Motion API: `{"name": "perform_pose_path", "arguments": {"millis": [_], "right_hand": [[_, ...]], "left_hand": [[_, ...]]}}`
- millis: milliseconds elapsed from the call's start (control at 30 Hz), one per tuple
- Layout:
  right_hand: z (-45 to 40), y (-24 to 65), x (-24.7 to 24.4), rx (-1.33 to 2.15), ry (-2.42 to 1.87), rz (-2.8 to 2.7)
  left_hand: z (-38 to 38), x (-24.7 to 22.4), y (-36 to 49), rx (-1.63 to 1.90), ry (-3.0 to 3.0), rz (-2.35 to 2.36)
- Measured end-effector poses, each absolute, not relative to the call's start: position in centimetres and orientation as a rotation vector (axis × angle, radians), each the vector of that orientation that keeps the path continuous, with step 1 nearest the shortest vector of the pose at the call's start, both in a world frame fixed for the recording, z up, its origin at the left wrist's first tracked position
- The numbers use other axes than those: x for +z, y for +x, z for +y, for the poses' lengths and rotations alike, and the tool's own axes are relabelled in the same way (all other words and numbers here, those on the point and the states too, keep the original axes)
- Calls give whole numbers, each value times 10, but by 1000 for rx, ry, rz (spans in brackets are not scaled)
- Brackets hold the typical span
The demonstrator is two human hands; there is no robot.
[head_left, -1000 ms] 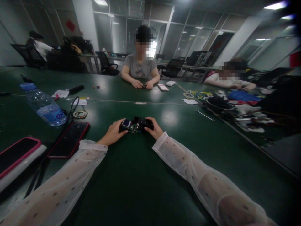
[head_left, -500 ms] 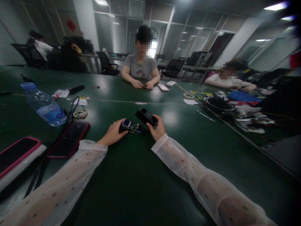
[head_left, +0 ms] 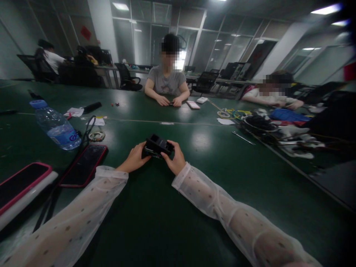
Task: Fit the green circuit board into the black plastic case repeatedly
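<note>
Over the green table, my right hand (head_left: 175, 157) grips a black plastic cover (head_left: 160, 144) by its right end. The cover lies over a small circuit board (head_left: 153, 155), whose lower edge shows beneath it. My left hand (head_left: 137, 157) has its fingers and thumb round the left end of the board. The board's screen is hidden under the cover. Whether the two parts are fitted together or only touching, I cannot tell.
On the left are a water bottle (head_left: 57, 126), a red-edged phone (head_left: 85, 165), another phone (head_left: 25, 181) and a coiled cable (head_left: 96, 136). A wrench (head_left: 243, 138) and piled cables (head_left: 272, 128) lie right. A person (head_left: 167, 79) sits opposite.
My right hand has moved left with the black cover, which now lies over the board and hides its screen. My left hand has stayed nearly still on the board.
</note>
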State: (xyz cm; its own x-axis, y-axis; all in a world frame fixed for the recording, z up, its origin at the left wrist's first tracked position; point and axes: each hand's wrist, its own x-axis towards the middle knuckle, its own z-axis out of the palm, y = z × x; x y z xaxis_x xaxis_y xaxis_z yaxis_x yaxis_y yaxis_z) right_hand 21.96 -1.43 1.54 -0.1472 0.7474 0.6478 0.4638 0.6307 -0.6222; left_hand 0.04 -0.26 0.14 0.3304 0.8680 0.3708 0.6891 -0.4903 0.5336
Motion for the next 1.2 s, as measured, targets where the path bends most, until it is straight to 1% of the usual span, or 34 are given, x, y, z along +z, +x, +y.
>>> {"name": "perform_pose_path", "arguments": {"millis": [233, 500, 933, 1200], "right_hand": [[-14, 221, 16, 415, -970, -1814], [-13, 223, 14, 405, -978, -1878], [-13, 225, 13, 388, -1030, -1917], [-10, 227, 11, 556, -1098, -1881]], "left_hand": [[2, -3, -1, 914, 2313, 1415], [0, 0, -1, 968, 2262, 1357], [9, -16, -6, 1086, 2166, 1232], [7, -15, -6, 1071, 2121, 1268]]}}
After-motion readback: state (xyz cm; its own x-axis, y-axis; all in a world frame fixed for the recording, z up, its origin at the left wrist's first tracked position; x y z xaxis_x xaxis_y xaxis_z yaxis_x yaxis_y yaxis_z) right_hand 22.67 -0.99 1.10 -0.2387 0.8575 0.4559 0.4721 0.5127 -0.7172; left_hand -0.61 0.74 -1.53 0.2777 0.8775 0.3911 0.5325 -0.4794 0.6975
